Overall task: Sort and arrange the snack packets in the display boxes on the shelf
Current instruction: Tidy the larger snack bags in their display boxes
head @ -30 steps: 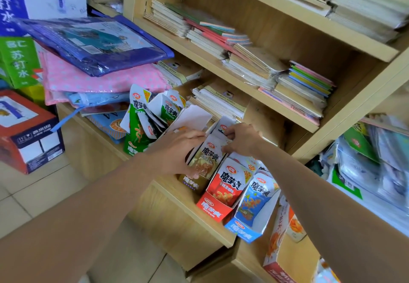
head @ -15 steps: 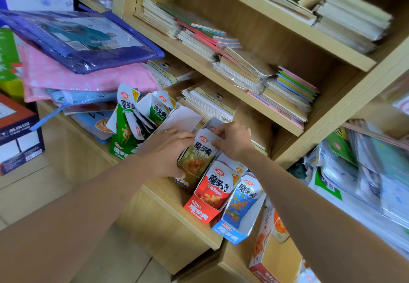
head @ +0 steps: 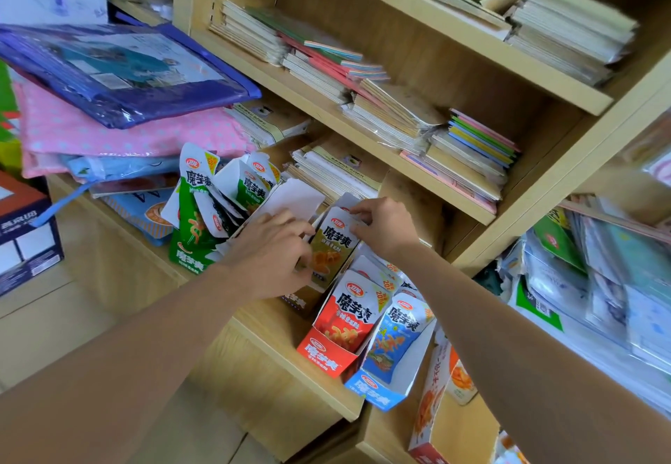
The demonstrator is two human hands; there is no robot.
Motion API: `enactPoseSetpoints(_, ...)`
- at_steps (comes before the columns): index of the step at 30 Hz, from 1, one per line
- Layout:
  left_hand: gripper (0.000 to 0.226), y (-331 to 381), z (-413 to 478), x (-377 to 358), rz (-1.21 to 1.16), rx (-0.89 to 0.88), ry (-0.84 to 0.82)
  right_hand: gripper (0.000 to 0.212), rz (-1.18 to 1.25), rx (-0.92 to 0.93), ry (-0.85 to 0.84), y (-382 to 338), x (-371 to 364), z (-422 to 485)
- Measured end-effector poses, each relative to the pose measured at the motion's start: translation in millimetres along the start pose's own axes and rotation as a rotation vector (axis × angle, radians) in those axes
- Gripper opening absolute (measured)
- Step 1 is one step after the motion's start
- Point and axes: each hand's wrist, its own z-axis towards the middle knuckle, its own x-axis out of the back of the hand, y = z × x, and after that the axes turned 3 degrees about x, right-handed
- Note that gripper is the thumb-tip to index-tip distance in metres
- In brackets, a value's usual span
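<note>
Apparently left hand [head: 270, 251] grips half-hidden box [head: 296, 302]; right hand [head: 385, 227] pinches packet [head: 332, 249].

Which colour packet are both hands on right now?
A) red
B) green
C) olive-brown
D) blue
C: the left hand grips the left side of the olive-brown packet and the right hand pinches its top edge. The red packet, the blue packet and the green packets are untouched.
</note>
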Motion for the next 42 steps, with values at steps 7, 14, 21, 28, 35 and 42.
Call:
enactPoseSetpoints(7, 0.054, 5.6, 18.4, -16.2, 0.081, 0.023, -0.054, 0.048, 0.067, -0.013, 0.130, 17.8, 8.7, 2.0)
enactPoseSetpoints(14, 0.056, 15.0, 33.2, -27.2, 0.122, 0.066, -0.124, 0.046, 0.216, -0.142, 0.007, 27.5, 7.2, 15.0)
enactPoseSetpoints(21, 0.058, 15.1, 31.3, -29.0, 0.086, 0.076, -0.144, 0.025, 0.253, -0.117, -0.021, 29.4, 10.8, 13.0)
enactPoseSetpoints(28, 0.051, 3.3, 25.8, -18.8, -0.051, 0.048, -0.047, 0.038, 0.208, -0.086, -0.030, 25.7, 10.0, 13.2)
enactPoseSetpoints(35, 0.037, -21.7, 10.9, 10.2, -0.263, 0.036, 0.139, 0.033, 0.008, 0.146, 0.043, 4.6, 9.1, -3.2)
enactPoseSetpoints(42, 0.028, -47.4, -27.1, 37.5, -0.318, 0.156, 0.250, 0.036, -0.145, 0.197, -0.005, -29.5, 2.6, -23.6)
